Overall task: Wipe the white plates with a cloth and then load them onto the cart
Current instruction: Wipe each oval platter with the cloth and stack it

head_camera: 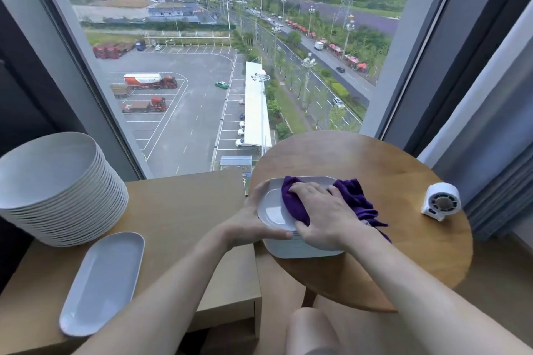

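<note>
A stack of white rectangular plates (300,249) sits on the round wooden table (403,239). My left hand (253,219) grips the left rim of the top plate (272,210), thumb along its near edge. My right hand (323,213) presses a purple cloth (294,202) onto that plate, fingers curled over the fabric. Part of the cloth trails off the plate to the right. A tall stack of round white plates (57,190) stands at the left on a wooden desk (184,216). One long oval white plate (103,282) lies in front of that stack.
A small white fan (441,201) stands on the right side of the round table. A large window rises right behind both surfaces. Grey curtains (496,181) hang at the right. No cart is in view.
</note>
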A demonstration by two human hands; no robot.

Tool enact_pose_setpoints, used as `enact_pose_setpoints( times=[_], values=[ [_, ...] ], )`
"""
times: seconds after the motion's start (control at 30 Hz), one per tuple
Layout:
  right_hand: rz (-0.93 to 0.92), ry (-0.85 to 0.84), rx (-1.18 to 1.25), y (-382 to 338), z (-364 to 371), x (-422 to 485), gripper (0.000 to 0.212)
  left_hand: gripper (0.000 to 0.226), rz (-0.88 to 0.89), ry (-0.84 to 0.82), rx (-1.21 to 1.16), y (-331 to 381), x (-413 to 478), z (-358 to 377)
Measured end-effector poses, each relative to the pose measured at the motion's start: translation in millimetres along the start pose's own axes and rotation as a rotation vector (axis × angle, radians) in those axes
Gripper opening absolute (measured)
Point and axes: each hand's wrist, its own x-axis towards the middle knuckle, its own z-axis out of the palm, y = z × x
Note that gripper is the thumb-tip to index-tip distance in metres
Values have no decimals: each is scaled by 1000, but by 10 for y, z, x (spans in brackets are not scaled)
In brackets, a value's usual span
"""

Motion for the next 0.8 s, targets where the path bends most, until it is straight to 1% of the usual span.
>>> enact_pose_setpoints(
  times=[0.1,0.2,0.3,0.4,0.53,0.67,0.8],
  values=[
    [-33,-128,-118,154,-51,-39,79,120,-72,11,-36,11,13,-30],
    [-13,-158,-190,263,-72,-60,80,120,-84,4,-34,-22,21,-32],
    [-15,-141,-157,239,-80,-18,72,124,-67,11,-71,-68,20,-31],
    [0,-137,-117,197,-113,101,69,131,-63,12,-61,-93,40,-38],
    [-61,-156,-122,5,-65,206,69,121,-48,22,-11,-117,42,-32],
    [-118,-223,-1,-127,-72,257,70,135,-58,3,30,-99,66,-71],
    [-154,-324,29,-9,-180,170,72,133,-98,-21,72,-52,84,-117]
  ],
)
